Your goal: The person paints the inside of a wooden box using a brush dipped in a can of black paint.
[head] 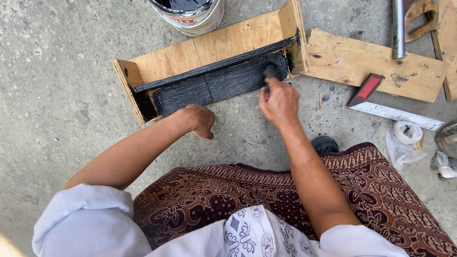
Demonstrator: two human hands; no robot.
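A shallow plywood box lies on the concrete floor, its near side wall coated black. My right hand grips a paintbrush whose black bristles press on the right end of that black wall. My left hand rests with curled fingers on the floor just in front of the box, holding nothing. A paint can with black paint stands behind the box.
A bare plywood board lies to the right of the box. Near it are a try square with a red handle, a metal pipe, crumpled plastic bags and a dark shoe tip. My patterned brown skirt fills the foreground.
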